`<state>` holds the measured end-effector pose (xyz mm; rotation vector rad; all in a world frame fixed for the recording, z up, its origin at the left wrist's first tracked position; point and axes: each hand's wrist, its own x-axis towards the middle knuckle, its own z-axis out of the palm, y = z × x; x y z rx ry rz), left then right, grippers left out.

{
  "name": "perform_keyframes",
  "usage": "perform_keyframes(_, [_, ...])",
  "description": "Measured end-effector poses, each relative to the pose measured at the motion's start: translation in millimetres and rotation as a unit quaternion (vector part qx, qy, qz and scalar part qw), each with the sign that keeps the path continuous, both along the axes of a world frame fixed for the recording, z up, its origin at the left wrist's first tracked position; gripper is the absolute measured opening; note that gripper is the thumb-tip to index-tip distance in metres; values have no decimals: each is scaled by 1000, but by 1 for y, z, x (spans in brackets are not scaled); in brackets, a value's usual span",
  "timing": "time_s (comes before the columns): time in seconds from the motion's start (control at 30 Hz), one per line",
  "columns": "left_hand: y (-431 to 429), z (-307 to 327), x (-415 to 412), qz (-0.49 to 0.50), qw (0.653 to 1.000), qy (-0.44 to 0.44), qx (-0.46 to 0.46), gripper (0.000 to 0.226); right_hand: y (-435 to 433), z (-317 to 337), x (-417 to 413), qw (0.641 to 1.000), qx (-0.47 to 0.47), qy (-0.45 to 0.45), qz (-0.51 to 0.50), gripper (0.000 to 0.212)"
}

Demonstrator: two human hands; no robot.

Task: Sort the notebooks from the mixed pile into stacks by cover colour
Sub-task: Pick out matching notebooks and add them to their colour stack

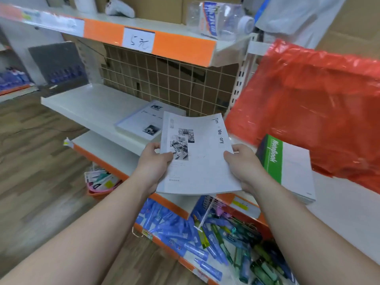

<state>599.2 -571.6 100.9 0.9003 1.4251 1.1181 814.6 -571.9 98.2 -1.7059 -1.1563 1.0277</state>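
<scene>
both hands (pixel 156 161) gripping white notebook (pixel 197 157)

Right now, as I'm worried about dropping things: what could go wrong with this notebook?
The held white notebook bows between left hand and right hand, each holding only a side edge; it may slip onto the pens below. The green notebook lies close by; setting it there instead of on the shelved white notebook would mix colours.

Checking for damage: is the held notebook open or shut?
Shut: the notebook shows its front cover, gripped by left hand and right hand.
</scene>
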Motion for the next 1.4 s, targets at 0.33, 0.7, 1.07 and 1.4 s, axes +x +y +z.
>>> perform_keyframes(0.33, [49, 8, -38, 65, 998, 13, -2, 24, 75, 0, -42, 998, 5, 24, 64, 13])
perform_keyframes(0.7, [130, -2, -105, 37, 999, 17, -3, 17, 142, -6, -109, 1000, 3, 10, 20, 14])
perform_keyframes(1.07, [248, -23, -190, -123, 989, 86, 17, 27, 205, -37, -200, 992, -1, 7, -128, 11])
perform_keyframes(1.4, [308, -44, -192, -219, 961, 158, 61, 27, 230, -49, -213, 977, -21, 15, -211, 10])
